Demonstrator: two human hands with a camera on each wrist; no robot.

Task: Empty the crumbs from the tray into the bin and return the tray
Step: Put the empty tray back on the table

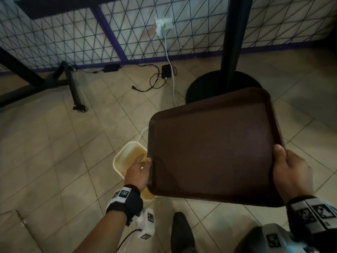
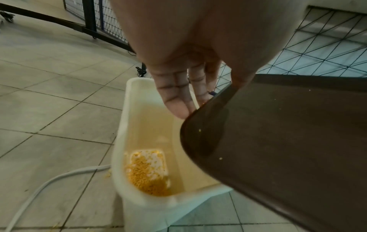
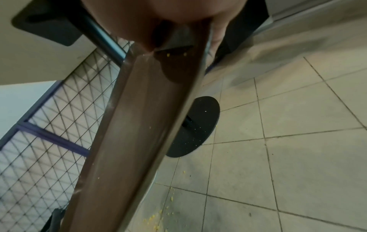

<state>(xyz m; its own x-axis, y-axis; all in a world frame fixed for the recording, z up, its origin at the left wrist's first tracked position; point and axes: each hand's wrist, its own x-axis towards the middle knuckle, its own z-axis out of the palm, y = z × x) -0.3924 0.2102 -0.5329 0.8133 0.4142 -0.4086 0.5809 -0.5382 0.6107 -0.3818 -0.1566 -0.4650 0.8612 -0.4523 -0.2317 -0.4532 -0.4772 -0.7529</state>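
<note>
- Basically, brown plastic tray [image 1: 213, 145] is held in the air over the tiled floor [image 1: 54, 152], tilted, its lower left corner above the open white bin [image 2: 127, 141].
- Right hand [image 1: 291, 172] grasps the tray's right edge: thumb on top, rest of the fingers hidden underneath, clamped on the rim.
- Left hand [image 1: 139, 170] is at the tray's left edge over the bin mouth; fingers [image 2: 174, 94] extended, tips touching the rim, not wrapped round it.
- Yellow and white crumbs [image 2: 148, 171] sit in the bin bottom; only a few specks show on the tray surface, so dumping looks about done, return pending.
- Spilled crumbs on floor [image 3: 157, 218] beside the bin.
- Handling judgement: tray looks stiff and light, one-piece moulded, holds shape from one edge; the smooth surface is likely slippery, so the raised rim is the grip point.
- Best hold: the opposite short edges, thumb on top, fingers under; a one-hand grip risks swinging.
- Not fragile; the bin looks light, and a bump from the tray corner could tip it.
- Black pedestal base [image 1: 206, 88] and cables [image 1: 155, 79] lie beyond.
</note>
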